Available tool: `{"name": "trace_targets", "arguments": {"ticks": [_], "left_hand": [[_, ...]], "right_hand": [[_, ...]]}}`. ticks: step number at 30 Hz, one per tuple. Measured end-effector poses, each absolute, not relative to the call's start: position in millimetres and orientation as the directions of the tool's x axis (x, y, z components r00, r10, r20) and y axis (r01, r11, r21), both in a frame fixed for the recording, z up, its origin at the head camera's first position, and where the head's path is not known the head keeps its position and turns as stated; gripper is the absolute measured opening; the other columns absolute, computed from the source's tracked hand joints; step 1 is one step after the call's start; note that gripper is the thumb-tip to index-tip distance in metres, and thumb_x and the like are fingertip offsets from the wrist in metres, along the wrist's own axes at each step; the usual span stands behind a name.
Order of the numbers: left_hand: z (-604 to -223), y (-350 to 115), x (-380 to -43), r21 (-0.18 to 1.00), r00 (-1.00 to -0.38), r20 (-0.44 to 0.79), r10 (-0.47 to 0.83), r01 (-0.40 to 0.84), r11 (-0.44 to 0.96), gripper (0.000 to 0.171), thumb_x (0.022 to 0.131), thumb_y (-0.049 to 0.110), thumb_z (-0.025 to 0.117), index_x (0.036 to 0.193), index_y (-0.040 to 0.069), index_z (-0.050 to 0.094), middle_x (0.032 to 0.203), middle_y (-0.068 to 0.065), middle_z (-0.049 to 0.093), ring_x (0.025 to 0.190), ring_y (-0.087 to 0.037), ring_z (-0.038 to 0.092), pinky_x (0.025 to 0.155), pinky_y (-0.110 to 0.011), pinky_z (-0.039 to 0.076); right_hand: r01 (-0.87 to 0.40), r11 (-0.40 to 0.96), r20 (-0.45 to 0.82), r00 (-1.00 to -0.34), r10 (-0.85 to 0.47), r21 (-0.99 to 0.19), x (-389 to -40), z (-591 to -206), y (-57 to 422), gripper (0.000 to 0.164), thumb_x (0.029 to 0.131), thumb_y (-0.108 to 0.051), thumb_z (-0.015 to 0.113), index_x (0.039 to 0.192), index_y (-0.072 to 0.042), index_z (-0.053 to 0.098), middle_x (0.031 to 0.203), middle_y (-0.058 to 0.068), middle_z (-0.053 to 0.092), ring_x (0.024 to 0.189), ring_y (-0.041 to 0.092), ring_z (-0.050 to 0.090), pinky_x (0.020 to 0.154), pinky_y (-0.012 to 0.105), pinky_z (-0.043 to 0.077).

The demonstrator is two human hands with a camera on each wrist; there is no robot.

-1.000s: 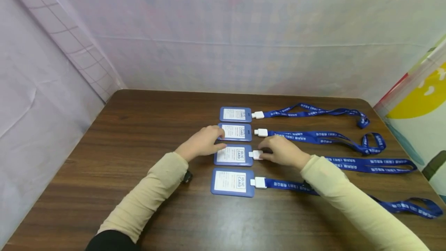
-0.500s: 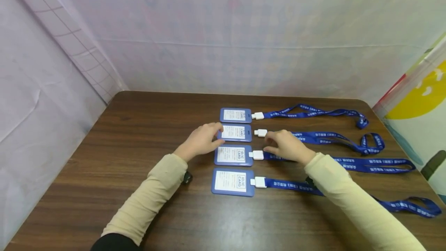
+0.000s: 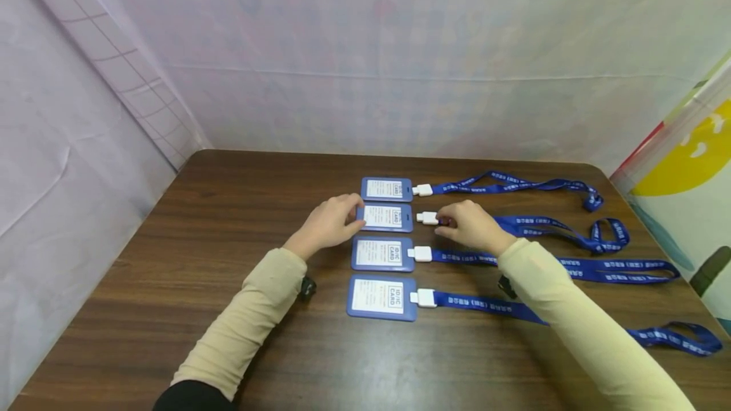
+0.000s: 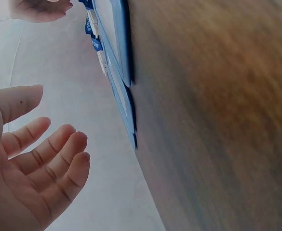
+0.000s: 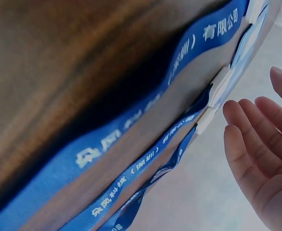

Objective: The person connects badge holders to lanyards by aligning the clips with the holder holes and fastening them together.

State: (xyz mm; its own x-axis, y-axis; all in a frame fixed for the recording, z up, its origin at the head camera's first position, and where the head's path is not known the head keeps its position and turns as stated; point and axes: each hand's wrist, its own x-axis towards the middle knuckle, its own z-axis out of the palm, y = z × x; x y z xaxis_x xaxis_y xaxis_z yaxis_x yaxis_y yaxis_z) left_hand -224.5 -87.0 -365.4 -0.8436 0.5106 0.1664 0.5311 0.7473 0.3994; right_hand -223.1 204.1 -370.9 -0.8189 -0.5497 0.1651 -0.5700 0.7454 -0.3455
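Observation:
Several blue ID card holders lie in a column, each with a white plastic clip and a blue printed lanyard to its right. In the head view my left hand (image 3: pixel 328 224) hovers at the left edge of the second card holder (image 3: pixel 388 217) from the back. The left wrist view shows its fingers (image 4: pixel 66 178) loosely bent with nothing between them. My right hand (image 3: pixel 471 226) is over the second lanyard (image 3: pixel 531 226), fingertips right by its white clip (image 3: pixel 426 217). Its fingers (image 5: pixel 256 144) look relaxed and empty in the right wrist view. That clip's tip stands slightly apart from the holder.
Behind lies the rearmost card holder (image 3: pixel 386 189); nearer me are the third holder (image 3: pixel 382 254) and the front holder (image 3: pixel 381 297), their clips at the holders' right edges. The wooden table (image 3: pixel 240 189) ends at a pale cloth backdrop (image 3: pixel 365 113).
My right hand has left the third holder's clip and moved back to beside the second clip. My left hand has shifted slightly backward along the holders' left edges.

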Motion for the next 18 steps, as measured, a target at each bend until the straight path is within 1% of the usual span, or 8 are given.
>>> {"name": "trace_targets", "arguments": {"ticks": [5, 8, 12, 18], "left_hand": [[-364.9, -86.7, -225.1, 0.393, -0.841, 0.164, 0.515, 0.534, 0.748, 0.031, 0.085, 0.021, 0.063, 0.11, 0.005, 0.055, 0.086, -0.005, 0.057, 0.069, -0.016, 0.052, 0.058, -0.028, 0.045], [-364.7, -85.9, -225.2, 0.386, -0.842, 0.152, 0.518, 0.533, 0.753, 0.033, 0.085, 0.022, 0.063, 0.112, 0.005, 0.055, 0.087, -0.006, 0.058, 0.07, -0.017, 0.053, 0.06, -0.028, 0.046], [-365.0, -85.2, -225.4, 0.38, -0.842, 0.132, 0.523, 0.531, 0.758, 0.035, 0.085, 0.022, 0.063, 0.114, 0.004, 0.054, 0.091, -0.009, 0.059, 0.074, -0.018, 0.055, 0.062, -0.03, 0.047], [-365.3, -85.2, -225.7, 0.376, -0.841, 0.123, 0.527, 0.531, 0.759, 0.037, 0.086, 0.022, 0.062, 0.117, 0.003, 0.053, 0.096, -0.011, 0.061, 0.079, -0.02, 0.057, 0.065, -0.032, 0.048]], "right_hand": [[-0.561, 0.756, 0.151, -0.825, -0.545, -0.337, -229.0, -367.7, 202.6, 0.028, 0.078, -0.013, 0.071, 0.096, 0.006, 0.065, 0.088, 0.017, 0.066, 0.074, 0.026, 0.062, 0.068, 0.037, 0.052], [-0.56, 0.762, 0.142, -0.825, -0.547, -0.324, -232.8, -366.7, 202.2, 0.027, 0.078, -0.013, 0.071, 0.096, 0.006, 0.066, 0.093, 0.018, 0.066, 0.082, 0.03, 0.063, 0.074, 0.041, 0.051], [-0.56, 0.772, 0.125, -0.826, -0.55, -0.299, -238.1, -366.1, 201.5, 0.027, 0.077, -0.013, 0.071, 0.096, 0.005, 0.066, 0.093, 0.016, 0.066, 0.086, 0.031, 0.062, 0.077, 0.043, 0.049], [-0.573, 0.773, 0.095, -0.815, -0.571, -0.271, -246.8, -369.1, 197.0, 0.026, 0.076, -0.012, 0.072, 0.096, 0.004, 0.066, 0.093, 0.016, 0.066, 0.087, 0.031, 0.061, 0.078, 0.043, 0.049]]}}
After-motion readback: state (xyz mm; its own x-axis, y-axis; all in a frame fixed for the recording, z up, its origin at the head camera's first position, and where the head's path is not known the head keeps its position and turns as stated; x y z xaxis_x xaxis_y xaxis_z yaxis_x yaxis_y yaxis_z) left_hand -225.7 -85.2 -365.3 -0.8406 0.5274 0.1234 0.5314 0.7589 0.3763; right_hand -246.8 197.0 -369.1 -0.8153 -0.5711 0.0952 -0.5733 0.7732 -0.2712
